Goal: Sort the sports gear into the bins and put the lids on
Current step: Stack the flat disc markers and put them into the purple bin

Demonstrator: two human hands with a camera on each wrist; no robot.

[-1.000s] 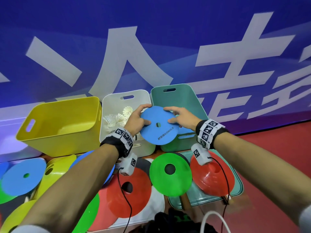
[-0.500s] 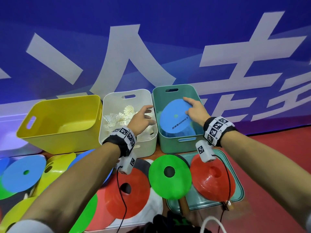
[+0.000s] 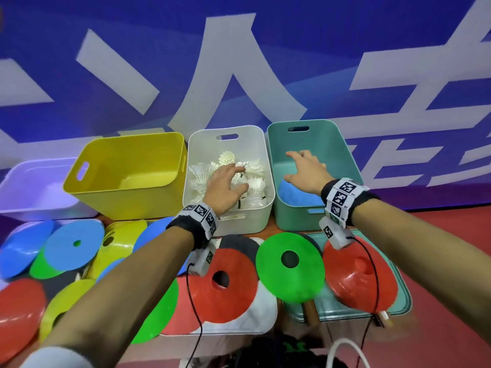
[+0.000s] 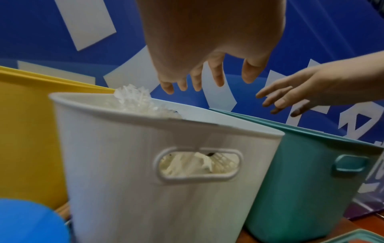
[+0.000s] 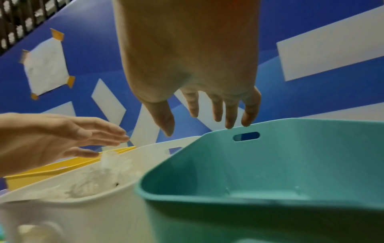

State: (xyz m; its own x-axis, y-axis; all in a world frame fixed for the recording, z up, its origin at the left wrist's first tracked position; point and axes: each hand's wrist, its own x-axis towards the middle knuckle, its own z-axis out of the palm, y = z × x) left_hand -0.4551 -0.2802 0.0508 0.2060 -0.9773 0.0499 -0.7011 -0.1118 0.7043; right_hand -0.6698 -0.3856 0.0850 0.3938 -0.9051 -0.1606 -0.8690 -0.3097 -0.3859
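So the blue disc [image 3: 297, 196] is dropped now: half a second back it was gripped at the teal bin's [image 3: 342, 144] mouth, and now it's lying at the bottom. The right hand [image 3: 305, 171] is spread flat above that bin, nothing held. The left hand [image 3: 225, 187] is hung loose-fingered and empty over the white bin [image 3: 255, 219] of shuttlecocks [image 3: 252, 168]. Plenty of discs are left out front, lids not touched yet.

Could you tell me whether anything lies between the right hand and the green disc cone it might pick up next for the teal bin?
Nothing visible does: the right hand hovers open over the teal bin, and the green disc cone lies uncovered on top of the pile.
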